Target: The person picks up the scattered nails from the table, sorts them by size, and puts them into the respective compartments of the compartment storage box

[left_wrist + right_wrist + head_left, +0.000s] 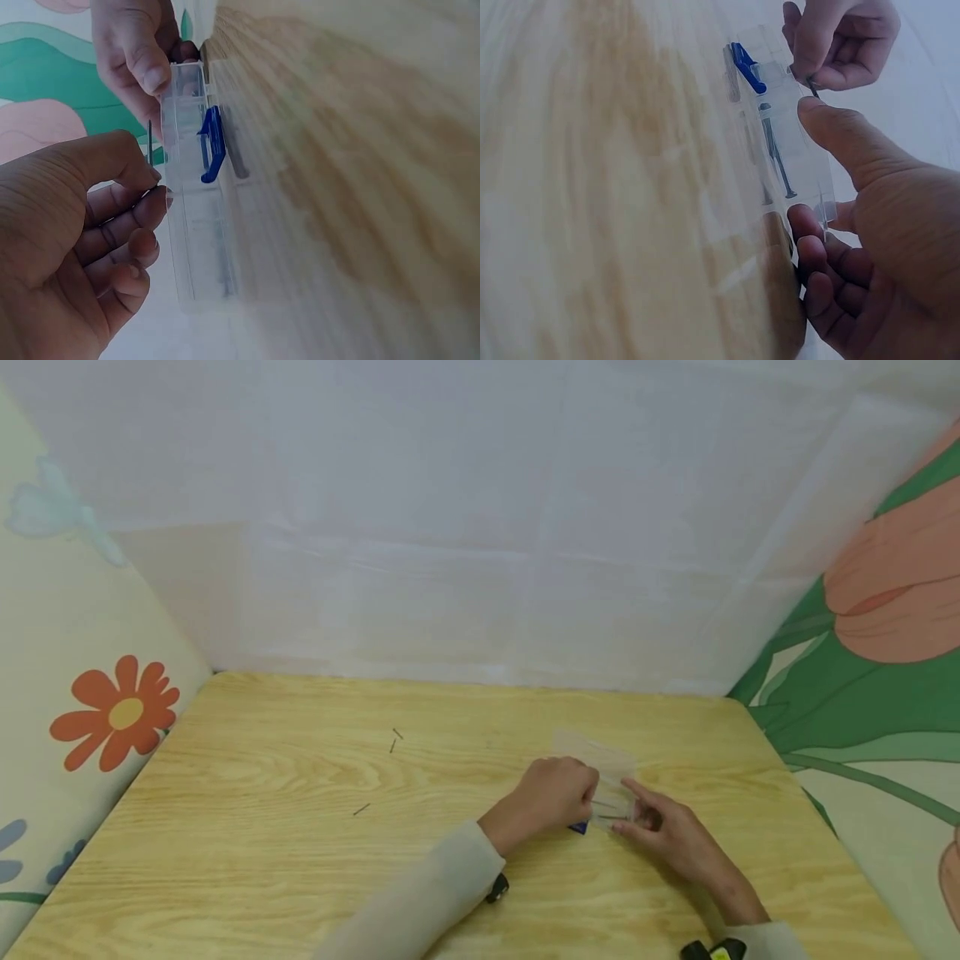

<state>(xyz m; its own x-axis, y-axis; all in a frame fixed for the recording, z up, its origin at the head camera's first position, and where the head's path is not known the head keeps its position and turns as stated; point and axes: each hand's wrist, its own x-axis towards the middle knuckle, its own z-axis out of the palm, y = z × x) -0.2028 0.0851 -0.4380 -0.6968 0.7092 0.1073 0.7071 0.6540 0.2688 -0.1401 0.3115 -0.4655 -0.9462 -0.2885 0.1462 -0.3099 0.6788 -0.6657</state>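
My left hand [551, 793] pinches a thin dark nail [150, 142] between thumb and forefinger, just above the near edge of a clear plastic box [195, 247]. The box has a blue latch [214, 146] on its front. My right hand [671, 835] grips the box's right end, thumb along the front edge and fingers at the end wall. Through the clear wall in the right wrist view, several long nails [780, 157] lie inside. The transparent lid [588, 752] is raised open at the back.
Three loose nails lie on the wooden table [262, 860] to the left: one nearer nail [362, 808] and two farther ones, an upper nail [397, 733] and a lower nail [392, 746]. A white sheet [450, 527] hangs behind the table, with flower-printed cloth at both sides.
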